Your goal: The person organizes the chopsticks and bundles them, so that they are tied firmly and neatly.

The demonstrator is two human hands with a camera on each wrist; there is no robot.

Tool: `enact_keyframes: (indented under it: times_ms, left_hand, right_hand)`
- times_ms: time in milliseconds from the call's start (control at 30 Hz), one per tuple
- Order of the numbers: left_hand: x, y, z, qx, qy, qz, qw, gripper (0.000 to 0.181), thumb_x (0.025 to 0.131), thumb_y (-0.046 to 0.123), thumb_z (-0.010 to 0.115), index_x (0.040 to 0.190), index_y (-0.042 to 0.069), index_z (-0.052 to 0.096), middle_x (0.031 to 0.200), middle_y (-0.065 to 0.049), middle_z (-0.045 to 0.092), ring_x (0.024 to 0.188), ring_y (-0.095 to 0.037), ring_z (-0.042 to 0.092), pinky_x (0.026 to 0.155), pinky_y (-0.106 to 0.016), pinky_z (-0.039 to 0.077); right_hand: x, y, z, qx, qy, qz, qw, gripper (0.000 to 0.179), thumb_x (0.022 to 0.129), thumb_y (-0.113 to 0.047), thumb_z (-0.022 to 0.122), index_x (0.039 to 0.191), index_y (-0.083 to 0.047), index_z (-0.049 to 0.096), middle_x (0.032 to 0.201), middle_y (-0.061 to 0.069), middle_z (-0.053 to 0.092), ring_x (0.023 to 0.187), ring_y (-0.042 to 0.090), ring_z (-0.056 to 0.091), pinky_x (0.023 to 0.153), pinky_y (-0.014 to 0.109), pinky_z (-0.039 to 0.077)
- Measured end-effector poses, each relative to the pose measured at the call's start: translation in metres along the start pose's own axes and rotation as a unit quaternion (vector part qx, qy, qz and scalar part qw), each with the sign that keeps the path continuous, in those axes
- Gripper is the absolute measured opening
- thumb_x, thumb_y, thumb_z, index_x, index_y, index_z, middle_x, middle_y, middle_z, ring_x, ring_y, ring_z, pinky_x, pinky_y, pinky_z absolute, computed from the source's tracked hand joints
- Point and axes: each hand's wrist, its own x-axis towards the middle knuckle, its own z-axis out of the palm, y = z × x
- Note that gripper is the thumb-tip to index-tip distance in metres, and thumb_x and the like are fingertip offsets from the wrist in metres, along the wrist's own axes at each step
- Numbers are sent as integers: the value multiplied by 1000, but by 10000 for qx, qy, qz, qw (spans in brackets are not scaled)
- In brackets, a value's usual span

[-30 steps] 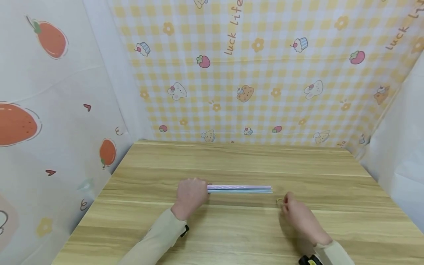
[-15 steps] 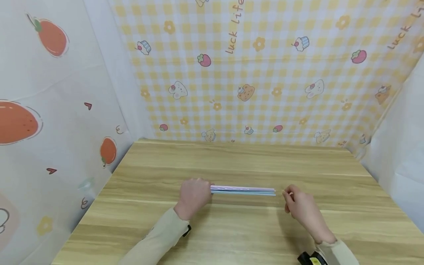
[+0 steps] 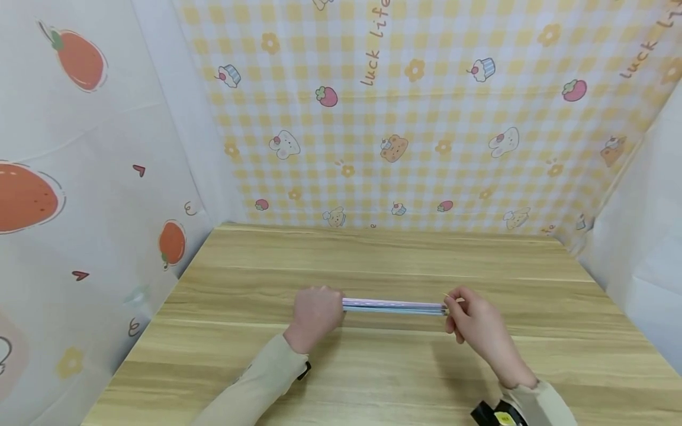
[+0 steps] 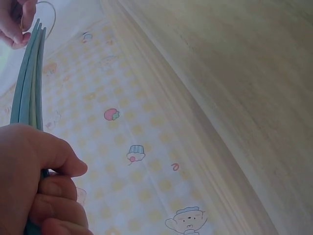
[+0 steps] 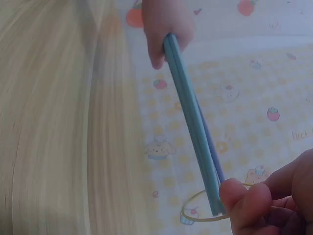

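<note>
My left hand (image 3: 314, 313) grips one end of a bundle of pastel straws (image 3: 393, 306), pink and blue, held level just above the wooden table (image 3: 373, 260). In the left wrist view my fingers (image 4: 39, 181) are curled round the straws (image 4: 30, 81). My right hand (image 3: 471, 319) pinches a thin yellowish rubber band (image 5: 205, 208) at the bundle's other end. The right wrist view shows the band looped about the tips of the straws (image 5: 190, 122), with the left hand (image 5: 164, 24) at their far end.
Cloth walls close in the table on three sides: a yellow checked sheet (image 3: 426, 106) at the back, a white one with orange fruit (image 3: 80, 165) on the left, a plain white one (image 3: 650, 213) on the right. Beige sleeves cover both forearms.
My right hand has lifted the rubber band off the table and brought it left to the free end of the straws. The left hand and bundle shifted slightly right.
</note>
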Motion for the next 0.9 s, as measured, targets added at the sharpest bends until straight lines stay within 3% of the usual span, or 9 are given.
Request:
enact_keyframes:
  times_ms: [333,633,733,900]
  left_hand:
    - [2,4,-4,-13,107,-14,9999,54,73,9,65,51,21,17,51,9,5,48,-6,5,40,-20,4]
    - [2,3,1,72,30,-199,9998,50,70,7,65,49,21,21,51,8,7,48,-7,7,39,-21,6]
    - [2,2,1,104,-41,-238,9997,49,71,8,64,49,21,23,51,8,7,47,-8,7,38,-22,6]
    - [4,1,0,22,-29,-271,9996,48,71,9,66,49,21,26,51,9,8,48,-8,8,39,-22,7]
  right_hand:
    - [3,-17,13,455,-227,-108,9986,15,99,-17,49,101,-3,54,59,3,58,44,16,51,43,27,41]
    - [-10,-16,22,976,-356,-109,9945,15,99,-18,51,100,-4,55,62,5,61,44,18,52,41,24,40]
    - [-16,-12,30,1657,-328,210,9854,21,100,-20,46,101,0,54,64,8,62,44,17,53,41,25,41]
    - [-21,-1,44,2859,-634,672,9538,27,103,-16,34,105,7,47,68,9,62,48,13,55,46,25,46]
